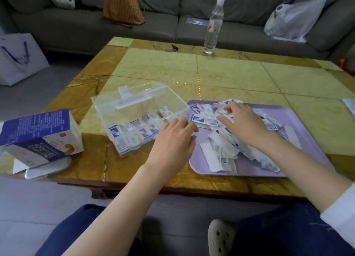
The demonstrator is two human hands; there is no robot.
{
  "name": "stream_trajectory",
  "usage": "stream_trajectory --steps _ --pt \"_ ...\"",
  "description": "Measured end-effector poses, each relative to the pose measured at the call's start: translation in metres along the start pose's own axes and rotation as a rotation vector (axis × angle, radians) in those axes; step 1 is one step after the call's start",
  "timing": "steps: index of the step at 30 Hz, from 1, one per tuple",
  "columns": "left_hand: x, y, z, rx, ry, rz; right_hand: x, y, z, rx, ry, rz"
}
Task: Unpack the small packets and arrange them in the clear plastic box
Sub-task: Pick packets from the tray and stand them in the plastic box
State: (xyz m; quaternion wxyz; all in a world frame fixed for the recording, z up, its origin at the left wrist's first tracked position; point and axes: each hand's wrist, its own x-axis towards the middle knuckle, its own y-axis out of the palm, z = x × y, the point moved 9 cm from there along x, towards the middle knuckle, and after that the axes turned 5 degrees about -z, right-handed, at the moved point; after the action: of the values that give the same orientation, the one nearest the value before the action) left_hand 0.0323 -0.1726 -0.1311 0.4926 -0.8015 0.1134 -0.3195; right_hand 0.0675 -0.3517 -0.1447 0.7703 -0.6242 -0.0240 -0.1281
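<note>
We are working at the yellow tiled counter [230, 77]. The lilac tray [249, 168] is lying at our 1 o'clock. The clear plastic box [138, 104], lid up, is sitting just beside it at the tray's 9 o'clock. A blue-and-white carton [38, 132] is lying at the box's 9 o'clock. Our left hand [174, 138] is reaching flat between box and tray, fingers straight and holding nothing. Our right hand [242, 125] is resting on the small packets [211, 150] heaped on the tray, fingers bent. Whether they are pinching one we cannot tell. More packets are standing in rows in the box's near end.
</note>
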Motion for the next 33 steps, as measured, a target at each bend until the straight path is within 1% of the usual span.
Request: stream_trajectory --steps 2,5,7,8,11,16,18,22,24,25,27,28,30,32,33 --pt "0.003 0.022 -0.005 0.020 -0.016 0.099 -0.013 0.012 -0.022 -0.108 0.074 0.152" --pt "0.008 0.055 -0.012 0.089 -0.037 0.260 -0.030 0.026 -0.040 -0.125 0.121 0.331" --pt "0.009 0.075 -0.016 0.147 -0.043 0.350 -0.038 0.034 -0.044 -0.092 0.110 0.399" --pt "0.010 0.081 -0.018 0.183 -0.043 0.372 -0.040 0.037 -0.044 -0.076 0.101 0.408" --pt "0.014 0.090 -0.024 0.236 -0.063 0.386 -0.038 0.038 -0.045 -0.016 0.090 0.335" --pt "0.021 0.097 -0.027 0.129 -0.118 0.389 -0.037 0.025 -0.045 0.142 0.066 0.092" --pt "0.022 0.100 -0.027 0.083 -0.139 0.384 -0.036 0.019 -0.046 0.180 0.084 0.032" --pt "0.023 0.102 -0.022 -0.020 -0.202 0.380 -0.028 0.006 -0.044 0.123 0.067 -0.088" --pt "0.025 0.098 -0.018 -0.034 -0.229 0.328 -0.026 -0.007 -0.039 0.132 0.056 -0.192" --pt "0.028 0.094 -0.014 -0.023 -0.242 0.275 -0.026 -0.013 -0.037 0.151 0.049 -0.239" --pt "0.035 0.079 -0.011 -0.043 -0.263 0.111 -0.027 -0.021 -0.031 0.210 0.021 -0.297" --pt "0.038 0.070 -0.008 -0.110 -0.296 0.026 -0.028 -0.024 -0.027 0.245 -0.003 -0.315" --pt "0.040 0.056 -0.002 -0.353 -0.410 -0.088 -0.031 -0.030 -0.017 0.306 -0.068 -0.355" --pt "0.038 0.053 0.002 -0.622 -0.533 -0.117 -0.038 -0.033 0.000 0.339 -0.185 -0.365" --pt "0.036 0.052 0.004 -0.716 -0.587 -0.122 -0.041 -0.030 0.009 0.353 -0.253 -0.349"
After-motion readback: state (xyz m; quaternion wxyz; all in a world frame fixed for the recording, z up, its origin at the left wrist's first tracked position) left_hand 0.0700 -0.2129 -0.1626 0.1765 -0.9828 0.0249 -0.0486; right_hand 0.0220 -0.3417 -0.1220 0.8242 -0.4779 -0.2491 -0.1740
